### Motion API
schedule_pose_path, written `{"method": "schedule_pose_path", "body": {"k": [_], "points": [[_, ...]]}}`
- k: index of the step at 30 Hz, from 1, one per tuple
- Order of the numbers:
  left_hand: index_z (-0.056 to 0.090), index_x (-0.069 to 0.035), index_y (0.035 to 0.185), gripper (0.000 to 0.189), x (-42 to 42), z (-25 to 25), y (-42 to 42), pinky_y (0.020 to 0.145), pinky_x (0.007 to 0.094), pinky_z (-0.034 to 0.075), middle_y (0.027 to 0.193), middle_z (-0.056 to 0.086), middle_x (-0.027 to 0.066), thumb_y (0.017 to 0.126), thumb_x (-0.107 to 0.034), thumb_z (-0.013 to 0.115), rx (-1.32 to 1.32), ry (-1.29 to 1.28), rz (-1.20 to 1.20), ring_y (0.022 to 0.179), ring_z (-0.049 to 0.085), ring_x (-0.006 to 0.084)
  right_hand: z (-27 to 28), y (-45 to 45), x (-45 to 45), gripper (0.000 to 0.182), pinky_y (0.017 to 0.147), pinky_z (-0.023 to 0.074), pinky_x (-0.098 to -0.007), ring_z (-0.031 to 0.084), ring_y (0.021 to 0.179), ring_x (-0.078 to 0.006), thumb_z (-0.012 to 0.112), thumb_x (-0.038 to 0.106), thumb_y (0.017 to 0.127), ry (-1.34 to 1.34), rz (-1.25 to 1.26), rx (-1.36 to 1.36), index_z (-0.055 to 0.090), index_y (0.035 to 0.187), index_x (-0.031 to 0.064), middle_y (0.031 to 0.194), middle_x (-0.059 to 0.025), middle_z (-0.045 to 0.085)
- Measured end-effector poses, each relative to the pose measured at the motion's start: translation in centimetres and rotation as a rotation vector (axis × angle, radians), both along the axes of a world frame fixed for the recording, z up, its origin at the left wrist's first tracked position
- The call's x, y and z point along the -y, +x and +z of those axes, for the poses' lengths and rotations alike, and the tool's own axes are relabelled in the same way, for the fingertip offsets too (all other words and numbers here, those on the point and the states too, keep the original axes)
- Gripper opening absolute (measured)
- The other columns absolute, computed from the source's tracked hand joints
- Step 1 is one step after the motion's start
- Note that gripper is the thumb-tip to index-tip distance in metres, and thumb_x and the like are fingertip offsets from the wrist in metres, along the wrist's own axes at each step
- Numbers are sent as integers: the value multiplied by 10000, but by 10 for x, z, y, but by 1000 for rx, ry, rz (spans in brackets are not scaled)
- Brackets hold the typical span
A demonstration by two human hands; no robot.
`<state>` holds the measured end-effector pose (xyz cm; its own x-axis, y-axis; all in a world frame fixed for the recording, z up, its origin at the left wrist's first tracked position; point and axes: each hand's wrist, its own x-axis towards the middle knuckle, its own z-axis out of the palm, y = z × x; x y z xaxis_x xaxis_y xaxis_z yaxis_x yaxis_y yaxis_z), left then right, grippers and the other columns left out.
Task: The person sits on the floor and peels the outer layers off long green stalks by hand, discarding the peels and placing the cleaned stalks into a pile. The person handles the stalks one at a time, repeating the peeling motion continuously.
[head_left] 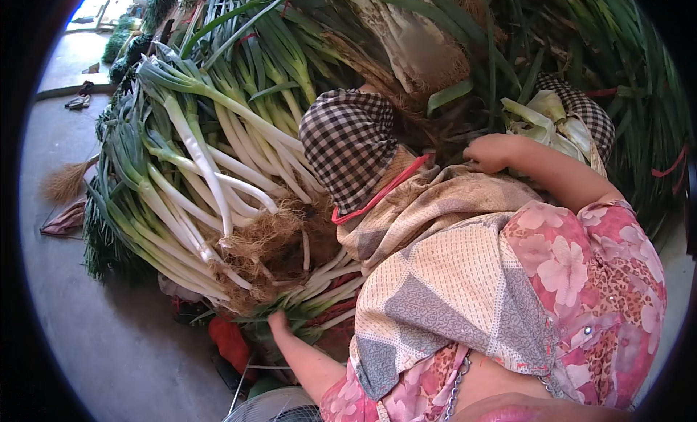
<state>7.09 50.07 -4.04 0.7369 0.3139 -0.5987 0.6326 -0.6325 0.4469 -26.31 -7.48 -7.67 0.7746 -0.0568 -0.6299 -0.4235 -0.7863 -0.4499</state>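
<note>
My left hand (279, 322) reaches down by the root ends of a pile of long white-stalked scallions (218, 188). Its fingers are mostly hidden by green leaves of thinner scallions (332, 283), so its grip is unclear. My right hand (487, 152) is at the far edge of the patchwork apron (446, 291) over my lap, its fingers curled and partly hidden. Dark, dry scraps (454, 133) lie just beyond it. Between my checked-cloth knees, a thick bundle of scallions with dirty outer skins (408, 40) shows its roots towards me.
Pale stripped leaves (550, 128) lie by my right knee. More green tops with red ties (626, 89) rise at the right. Low at the left are a red cloth or bag (228, 340) and a wire fan guard (277, 405). A straw broom head (65, 182) lies on the grey floor (136, 335).
</note>
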Motion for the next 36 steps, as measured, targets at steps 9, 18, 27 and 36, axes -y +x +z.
{"method": "schedule_pose_path", "body": {"k": [9,18,27,36], "points": [[579,-14,846,276,308,125,-33,649,384,434,746,572,191,815,-270,482,338,431,-1307,737,552,351,-45,91,7,385,898,354,-372,410,1077,-346,449,85,806,57,-435,542,385,1175,-2,1166,-194,400],[572,6,912,171,507,99,-56,649,324,464,797,600,177,800,-116,531,653,-579,-1652,715,596,267,-83,206,30,534,924,333,-394,348,1145,-329,464,163,778,-384,-583,462,281,1256,10,1225,-192,341],[545,-13,749,204,525,49,-59,630,409,436,716,556,186,792,-210,513,321,-555,-1922,722,544,348,-108,244,54,649,808,414,-464,476,968,-429,504,198,777,-386,-783,178,161,1283,-19,1145,-255,351],[566,10,892,242,522,41,-36,715,376,441,838,576,196,790,-208,543,290,-382,-1727,814,550,334,5,220,72,371,572,429,-287,497,666,-185,547,141,712,791,-1091,479,423,1046,37,784,-64,490]]}}
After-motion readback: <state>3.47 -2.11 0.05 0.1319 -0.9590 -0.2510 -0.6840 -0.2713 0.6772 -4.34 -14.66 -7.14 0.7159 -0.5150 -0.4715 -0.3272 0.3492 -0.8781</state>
